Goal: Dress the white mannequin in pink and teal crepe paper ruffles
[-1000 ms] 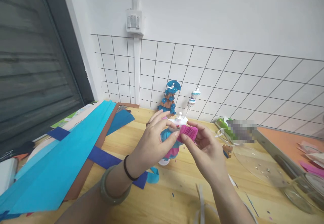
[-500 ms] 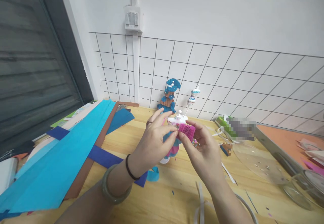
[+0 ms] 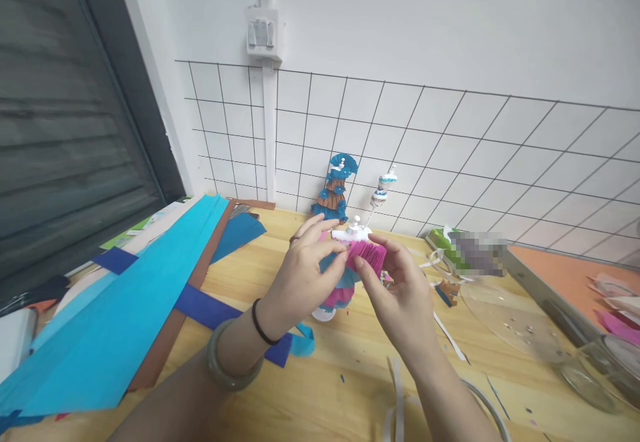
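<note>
A strip of pleated magenta crepe paper (image 3: 367,257) is stretched between my two hands. My left hand (image 3: 315,262) pinches its left end with thumb and forefinger, the other fingers raised. My right hand (image 3: 395,279) grips the right end between thumb and fingers. Right behind the paper stands a small white-topped figure (image 3: 356,232) with a skirt (image 3: 340,295) in pink and blue tiers, partly hidden by my hands. Farther back are a finished-looking figure in blue and brown ruffles (image 3: 334,192) and a white figure with blue bands (image 3: 383,192) on a stick.
Turquoise paper (image 3: 125,302), brown paper (image 3: 163,349) and a dark blue strip (image 3: 210,309) lie on the left. White strips (image 3: 397,395) and paper scraps are in front. A clear jar (image 3: 600,369) and an orange tray (image 3: 550,275) are on the right; a wire grid (image 3: 425,129) backs the table.
The magenta pleats have been spread a little wider to the left between my fingers. Both hands stay in nearly the same place.
</note>
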A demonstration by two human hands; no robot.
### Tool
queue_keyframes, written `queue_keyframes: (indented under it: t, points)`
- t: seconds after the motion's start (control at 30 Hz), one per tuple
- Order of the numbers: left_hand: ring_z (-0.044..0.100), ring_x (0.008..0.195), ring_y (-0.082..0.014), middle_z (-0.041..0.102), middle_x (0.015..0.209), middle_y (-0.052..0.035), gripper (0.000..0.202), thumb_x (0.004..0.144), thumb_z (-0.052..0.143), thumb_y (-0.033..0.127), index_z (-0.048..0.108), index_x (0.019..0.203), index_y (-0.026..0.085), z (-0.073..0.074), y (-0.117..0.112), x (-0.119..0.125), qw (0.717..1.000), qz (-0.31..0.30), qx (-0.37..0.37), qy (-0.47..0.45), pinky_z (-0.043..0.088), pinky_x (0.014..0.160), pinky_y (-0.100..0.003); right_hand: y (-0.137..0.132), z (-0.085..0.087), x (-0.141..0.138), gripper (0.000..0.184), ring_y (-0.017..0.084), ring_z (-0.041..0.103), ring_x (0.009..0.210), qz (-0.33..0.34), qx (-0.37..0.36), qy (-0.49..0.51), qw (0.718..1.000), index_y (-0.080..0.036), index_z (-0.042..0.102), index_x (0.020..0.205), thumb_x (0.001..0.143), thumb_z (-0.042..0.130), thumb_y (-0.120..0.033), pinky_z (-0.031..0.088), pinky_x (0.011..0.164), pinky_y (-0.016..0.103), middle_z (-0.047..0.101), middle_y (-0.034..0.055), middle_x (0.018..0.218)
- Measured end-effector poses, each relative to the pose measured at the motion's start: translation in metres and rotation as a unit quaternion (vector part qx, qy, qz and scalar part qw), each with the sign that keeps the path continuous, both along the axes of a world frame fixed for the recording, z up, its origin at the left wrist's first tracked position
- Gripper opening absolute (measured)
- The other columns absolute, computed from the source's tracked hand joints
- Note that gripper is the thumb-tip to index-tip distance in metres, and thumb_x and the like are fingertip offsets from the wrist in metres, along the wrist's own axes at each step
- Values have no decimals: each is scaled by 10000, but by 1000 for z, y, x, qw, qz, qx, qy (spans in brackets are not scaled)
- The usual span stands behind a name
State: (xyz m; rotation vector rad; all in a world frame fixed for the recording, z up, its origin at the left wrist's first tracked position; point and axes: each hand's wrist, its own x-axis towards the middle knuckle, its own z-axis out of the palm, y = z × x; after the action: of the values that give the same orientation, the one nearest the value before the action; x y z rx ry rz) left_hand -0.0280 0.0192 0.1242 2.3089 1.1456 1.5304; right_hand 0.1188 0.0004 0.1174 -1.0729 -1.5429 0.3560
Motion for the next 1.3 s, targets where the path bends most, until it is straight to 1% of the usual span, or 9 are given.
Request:
queue_keyframes:
  t: [0.17, 0.33, 0.47, 0.7, 0.9, 1.0, 1.1, 1.2, 1.3]
  points:
    - [432, 1276, -239, 594, 1229, -75, 151, 840, 524, 173, 668, 798, 192, 1, 1, 1, 999, -5, -29, -26, 372, 1057, -466, 0, -3, 1, 283, 174, 631, 804, -11, 4, -4, 1000, -238, 546, 1098, 826, 595, -294, 536, 703, 329, 632, 52, 1013]
    - [549, 1149, -202, 632, 1151, -62, 147, 838, 534, 177, 675, 805, 205, 2, 0, 2, 996, -29, -53, -68, 441, 1000, -404, 2, -6, 0, 299, 187, 632, 842, -13, 1, -2, 1000, -241, 540, 1115, 826, 597, -296, 534, 733, 349, 630, 61, 1028]
    - [592, 1077, -189, 647, 1099, -57, 125, 815, 562, 166, 677, 783, 202, 1, 0, 4, 994, -28, -66, -87, 474, 959, -365, 2, -5, -2, 286, 176, 629, 817, -22, 7, -9, 1000, -244, 553, 1102, 824, 606, -286, 527, 709, 327, 637, 50, 1001]
    - [589, 1087, -192, 654, 1071, -56, 128, 801, 565, 146, 672, 753, 195, 0, -1, 5, 994, -20, -61, -88, 460, 978, -368, 1, -3, -3, 264, 169, 625, 803, -23, 17, -12, 1000, -244, 561, 1085, 825, 606, -264, 518, 682, 307, 642, 41, 981]
    - [597, 1069, -188, 666, 1056, -50, 95, 802, 581, 158, 654, 762, 202, -1, 1, 5, 995, -18, -42, -89, 478, 946, -361, 1, -3, -2, 251, 177, 624, 782, -31, 11, -20, 999, -247, 569, 1077, 830, 594, -281, 520, 676, 322, 644, 44, 967]
    - [598, 1064, -183, 680, 1016, -40, 88, 800, 587, 161, 624, 731, 201, -1, 1, 4, 995, -14, -34, -89, 474, 941, -354, 1, -4, -2, 250, 178, 624, 787, -34, 14, -21, 999, -248, 571, 1075, 829, 594, -288, 520, 686, 326, 646, 42, 964]
    - [608, 1039, -187, 688, 954, -31, 95, 792, 595, 169, 578, 705, 202, 0, 0, 4, 996, 0, -38, -86, 480, 909, -357, 2, -4, -2, 251, 185, 628, 799, -33, 14, -22, 999, -248, 570, 1078, 832, 589, -299, 522, 688, 333, 648, 47, 966]
    - [620, 1007, -189, 682, 902, -19, 93, 783, 597, 177, 539, 716, 206, 0, 0, 3, 996, 8, -46, -82, 488, 868, -354, 1, -4, -1, 255, 189, 629, 793, -37, 11, -31, 999, -247, 571, 1083, 836, 585, -309, 524, 674, 332, 650, 51, 959]
    - [631, 972, -184, 676, 890, -9, 92, 778, 596, 182, 520, 733, 208, 1, 0, 3, 996, 12, -50, -78, 492, 841, -343, 0, -3, 0, 261, 187, 627, 783, -49, 14, -46, 998, -250, 574, 1091, 838, 586, -311, 521, 648, 317, 651, 46, 941]
